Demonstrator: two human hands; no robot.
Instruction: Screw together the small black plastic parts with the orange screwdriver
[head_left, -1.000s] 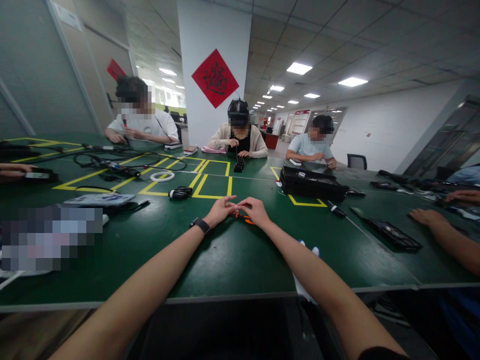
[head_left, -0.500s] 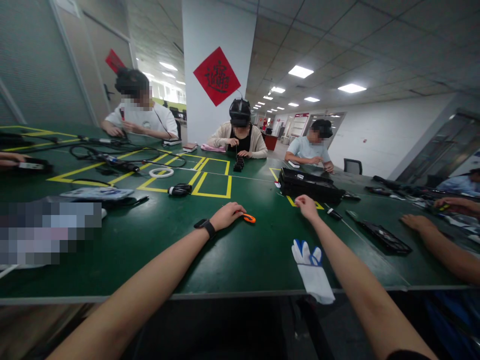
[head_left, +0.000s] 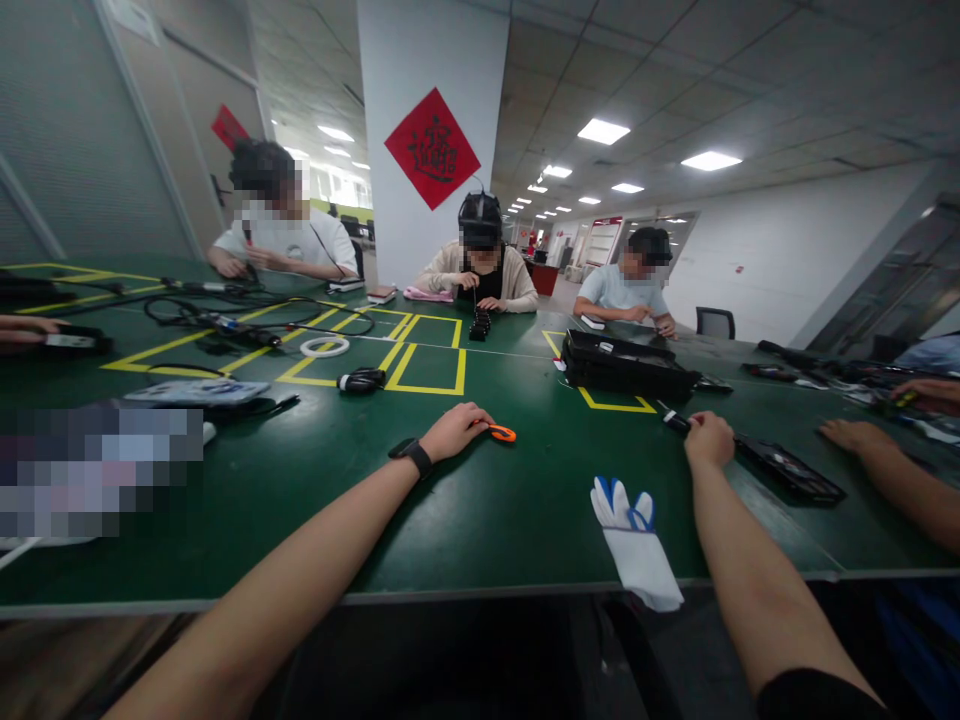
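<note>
Head camera is showing the hands parting: the left hand [head_left: 454, 430] is pinching the orange ring [head_left: 500, 433] on the table [head_left: 480, 520], the right hand [head_left: 709, 438] is closing on a small black tool [head_left: 677, 421] farther right.

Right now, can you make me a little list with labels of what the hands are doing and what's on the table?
left hand: rests on the table, fingers on the orange tool
right hand: reaches to a small black tool, touching it; grip unclear
glove: white and blue, lies flat at the table edge between the arms
black case: beyond the right hand
white ring: far left, in the yellow lines
people: three sit across the table
</note>
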